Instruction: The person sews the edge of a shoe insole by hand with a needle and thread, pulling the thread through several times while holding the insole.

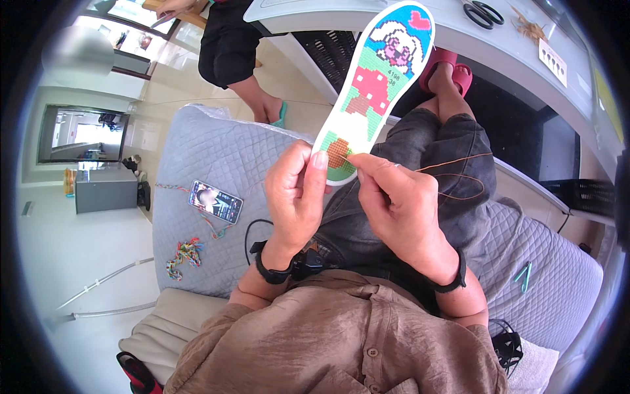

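A cross-stitch shoe insole [362,98] with a white edge tilts upward before me, its heel end nearest. Its pattern shows a white-eared animal, a red mushroom and a brown patch [337,152]. My left hand [299,194] grips the heel's left edge, thumb on top and fingers behind. At the heel's right side, my right hand [401,197] pinches a thin needle [343,158] whose tip lies against the brown patch. Brown-orange thread [455,161] trails to the right from behind that hand and loops over my dark trousers.
A phone [215,202] on a braided cord and a bundle of colourful thread [185,257] lie on the grey quilted cover [275,147]. Teal thread snips [524,277] lie at right. Black scissors [484,15] rest on the white table [453,29]. Another person's leg [248,96] stands beyond.
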